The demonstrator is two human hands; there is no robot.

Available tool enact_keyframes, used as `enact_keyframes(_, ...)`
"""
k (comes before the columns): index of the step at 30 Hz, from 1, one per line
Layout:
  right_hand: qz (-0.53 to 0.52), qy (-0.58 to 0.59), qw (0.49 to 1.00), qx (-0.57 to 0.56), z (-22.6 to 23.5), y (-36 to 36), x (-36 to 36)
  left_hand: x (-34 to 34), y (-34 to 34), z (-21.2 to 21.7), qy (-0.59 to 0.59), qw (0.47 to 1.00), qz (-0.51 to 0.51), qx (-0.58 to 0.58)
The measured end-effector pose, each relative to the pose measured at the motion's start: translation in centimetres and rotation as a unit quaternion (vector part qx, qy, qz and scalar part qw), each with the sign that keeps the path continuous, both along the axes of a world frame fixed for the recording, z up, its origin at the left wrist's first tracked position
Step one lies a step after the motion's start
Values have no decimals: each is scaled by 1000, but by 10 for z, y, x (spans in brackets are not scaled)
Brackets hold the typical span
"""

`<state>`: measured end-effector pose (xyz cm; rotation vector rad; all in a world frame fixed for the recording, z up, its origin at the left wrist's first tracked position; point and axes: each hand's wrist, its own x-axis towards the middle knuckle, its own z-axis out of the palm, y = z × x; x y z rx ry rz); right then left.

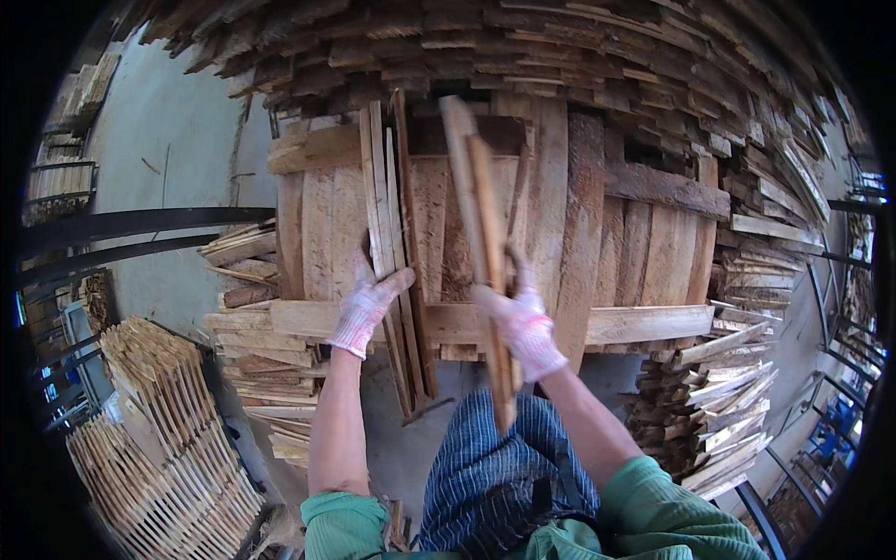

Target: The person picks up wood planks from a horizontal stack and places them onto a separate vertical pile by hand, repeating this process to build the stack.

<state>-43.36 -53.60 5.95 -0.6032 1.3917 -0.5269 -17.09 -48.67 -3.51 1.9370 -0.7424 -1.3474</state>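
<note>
Slats (pixel 487 252) of rough, thin, flat wood stand upright in the gloved right hand (pixel 523 322), fingers closed around them. Left hand (pixel 371 303), also in a knit glove, grips leaning slat bundle (pixel 392 243) against the plank pallet (pixel 560 215). Stacked lumber (pixel 560 56) lies behind.

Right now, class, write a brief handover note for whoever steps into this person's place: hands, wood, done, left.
Left hand, gloved, grips a bundle of thin slats leaning upright on the wooden pallet.
Right hand, gloved, holds two narrow boards lifted off the pallet.
Done: planks lie flat across the pallet.
Left: both handfuls are not yet laid down. Loose board stacks stand alongside.
</note>
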Motion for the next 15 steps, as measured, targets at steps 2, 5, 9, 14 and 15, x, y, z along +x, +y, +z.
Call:
enact_keyframes(2, -42, 76, 995, -39, 3, 13, -57, -29, -5, 10, -226, 963, -145, -28)
enact_keyframes(5, -71, 302, 926, -212, -65, 31, -180, -110, -46, 56, -429, 871, -150, 186)
enact_keyframes(9, 66, 471, 847, -238, -127, 3, -299, -116, -48, 55, -435, 877, -139, 148)
enact_keyframes(14, 77, 405, 882, -227, -138, 15, -232, -98, -35, 43, -394, 911, -86, 84)
enact_keyframes(15, 61, 418, 880, -215, -146, 22, -209, -90, -33, 34, -354, 931, -82, 28)
